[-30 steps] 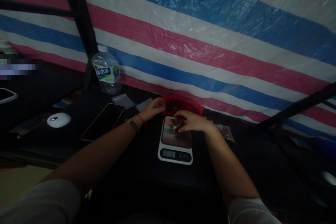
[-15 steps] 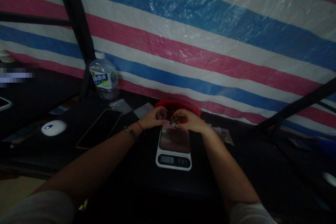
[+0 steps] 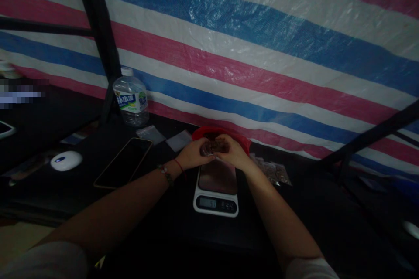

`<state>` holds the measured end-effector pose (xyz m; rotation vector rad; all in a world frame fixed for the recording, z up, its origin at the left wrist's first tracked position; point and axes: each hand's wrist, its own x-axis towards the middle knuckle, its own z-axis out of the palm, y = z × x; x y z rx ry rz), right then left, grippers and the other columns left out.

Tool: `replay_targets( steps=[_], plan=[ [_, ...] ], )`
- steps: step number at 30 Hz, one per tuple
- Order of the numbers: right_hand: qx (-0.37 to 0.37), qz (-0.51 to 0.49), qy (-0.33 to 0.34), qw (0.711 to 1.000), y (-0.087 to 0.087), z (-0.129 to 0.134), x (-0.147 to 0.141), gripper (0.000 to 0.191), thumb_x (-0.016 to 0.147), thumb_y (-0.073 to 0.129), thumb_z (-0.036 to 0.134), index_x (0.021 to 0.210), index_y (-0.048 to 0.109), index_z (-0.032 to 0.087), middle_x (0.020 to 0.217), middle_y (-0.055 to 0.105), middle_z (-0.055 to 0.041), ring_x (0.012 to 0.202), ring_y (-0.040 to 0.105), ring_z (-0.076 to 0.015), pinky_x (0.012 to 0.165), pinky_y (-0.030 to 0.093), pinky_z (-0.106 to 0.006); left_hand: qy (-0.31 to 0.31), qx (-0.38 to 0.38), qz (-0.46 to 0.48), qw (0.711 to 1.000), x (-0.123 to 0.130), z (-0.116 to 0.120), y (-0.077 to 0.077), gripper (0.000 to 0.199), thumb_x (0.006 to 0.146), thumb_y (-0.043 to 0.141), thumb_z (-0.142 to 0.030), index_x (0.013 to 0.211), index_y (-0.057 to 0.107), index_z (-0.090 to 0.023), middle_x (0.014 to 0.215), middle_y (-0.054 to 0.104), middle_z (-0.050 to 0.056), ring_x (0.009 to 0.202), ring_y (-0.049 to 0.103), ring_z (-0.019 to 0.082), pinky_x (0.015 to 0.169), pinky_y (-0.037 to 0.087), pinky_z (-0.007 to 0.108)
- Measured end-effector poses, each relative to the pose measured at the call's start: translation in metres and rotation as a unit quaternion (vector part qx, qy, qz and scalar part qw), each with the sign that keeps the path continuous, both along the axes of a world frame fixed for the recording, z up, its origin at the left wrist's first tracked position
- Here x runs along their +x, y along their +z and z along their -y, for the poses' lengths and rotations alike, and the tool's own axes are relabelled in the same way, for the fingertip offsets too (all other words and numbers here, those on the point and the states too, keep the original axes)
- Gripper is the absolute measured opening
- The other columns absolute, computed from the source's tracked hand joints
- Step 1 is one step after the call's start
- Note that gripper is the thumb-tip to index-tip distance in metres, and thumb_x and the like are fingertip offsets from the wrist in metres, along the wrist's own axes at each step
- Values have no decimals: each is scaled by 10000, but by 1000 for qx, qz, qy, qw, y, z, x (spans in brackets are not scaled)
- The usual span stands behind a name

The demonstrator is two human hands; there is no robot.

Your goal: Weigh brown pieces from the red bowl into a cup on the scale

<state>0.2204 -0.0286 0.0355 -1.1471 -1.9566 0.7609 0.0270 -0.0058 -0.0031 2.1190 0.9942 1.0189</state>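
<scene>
Above the far end of a white kitchen scale (image 3: pixel 218 178), my two hands nearly meet. My left hand (image 3: pixel 193 152) is closed round a small, clear, rounded piece (image 3: pixel 207 147), perhaps a cup; dim light blurs its kind. In my right hand (image 3: pixel 235 152), the fingers pinch a small clear plastic bag (image 3: pixel 223 146) with brown bits showing through. Just behind the hands lies a red plastic bag (image 3: pixel 242 140), open, with dark brown stuff inside. The scale's display is lit, and its steel plate is partly covered by my hands.
Right of the scale lie several small clear bags (image 3: pixel 275 172) of brown bits. To the left are flat clear bags (image 3: pixel 179 140), a phone (image 3: pixel 123 163), a white mouse (image 3: pixel 66 161) and a large clear bottle (image 3: pixel 131 98). Behind hangs a striped tarp (image 3: pixel 229 61).
My hands have drawn closer together, bringing the two held things side by side. The view has shifted slightly, showing more of the filled bags on the right.
</scene>
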Motion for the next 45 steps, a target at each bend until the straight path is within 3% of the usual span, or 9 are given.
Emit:
replay_targets(
  steps=[6,10,23,27,30,36,41,43,45],
  plan=[
    [16,32,0,999,2,1,0,302,704,661,168,996,581,177,964,638,-30,866,621,-171,800,500,-324,-1,-18,0,1000,0,1,1,423,674,748,-451,955,590,-178,862,676,51,736,624,208,614,447,304],
    [79,59,18,995,8,2,-3,262,724,697,179,982,653,169,1008,646,-66,944,612,-191,864,488,-349,-10,-32,7,999,-1,-1,-2,439,662,759,-457,953,590,-176,834,664,36,712,616,195,605,443,295],
    [140,31,6,990,10,8,-10,438,798,673,177,1227,605,234,1208,622,-86,1099,591,-208,963,477,-370,-83,-75,156,981,1,-6,-13,433,718,726,-376,1048,546,-161,990,655,56,878,622,183,758,485,296],
    [135,109,24,985,18,9,-3,541,740,636,87,1264,572,208,1184,594,-97,1091,566,-213,924,482,-359,-61,-55,145,986,-2,-12,-19,420,716,735,-368,1041,555,-171,934,652,43,815,614,164,743,483,293],
    [113,158,28,981,22,9,5,468,673,610,30,1114,636,184,1070,604,-71,996,578,-197,878,479,-332,-44,-54,184,980,-4,-17,-20,410,717,730,-375,1026,552,-174,893,638,31,785,606,154,728,481,282],
    [-31,235,101,966,18,10,11,361,631,698,75,977,628,153,941,647,-33,835,599,-166,754,474,-278,62,-49,302,950,-10,-30,-22,371,750,683,-417,1009,556,-183,902,623,26,826,598,156,767,476,278],
    [-64,220,102,968,19,8,18,644,653,789,247,1254,565,178,1219,621,-102,1069,599,-235,909,481,-355,108,-59,317,940,-11,-33,-22,334,779,633,-431,996,563,-187,861,620,14,777,589,150,733,481,275],
    [-47,178,71,980,22,1,21,591,767,691,235,1331,517,199,1303,587,-97,1141,582,-216,977,459,-356,152,-53,280,947,-12,-32,-21,304,783,614,-419,967,573,-180,858,623,20,780,590,157,736,479,282],
    [-19,188,34,981,23,-12,20,444,828,560,127,1266,588,192,1258,629,-79,1132,596,-192,1003,445,-336,193,-47,222,954,-14,-32,-19,294,775,608,-410,949,580,-175,849,631,24,782,596,168,738,478,293]
  ],
)
